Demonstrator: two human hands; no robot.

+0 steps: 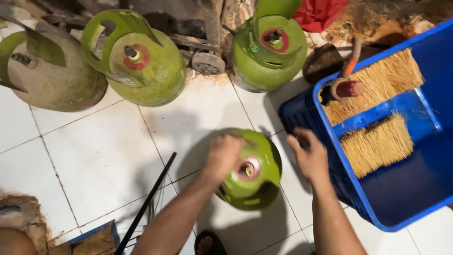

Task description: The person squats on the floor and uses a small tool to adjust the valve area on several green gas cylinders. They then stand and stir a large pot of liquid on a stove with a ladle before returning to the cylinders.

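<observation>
Left hand [222,158] clenched on collar of round green metal gas cylinder [250,186], standing on white tiled floor [94,156]. Right hand [309,156] open-fingered, touching ribbed blue plastic crate [368,208] edge. Bare tiles leftward.

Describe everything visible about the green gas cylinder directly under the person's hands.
The small green gas cylinder stands upright on the white tiled floor, seen from above. It looks like painted metal, with a green collar handle around a red-ringed brass valve. The left hand grips its collar; the right hand rests on the blue crate beside it.
</observation>
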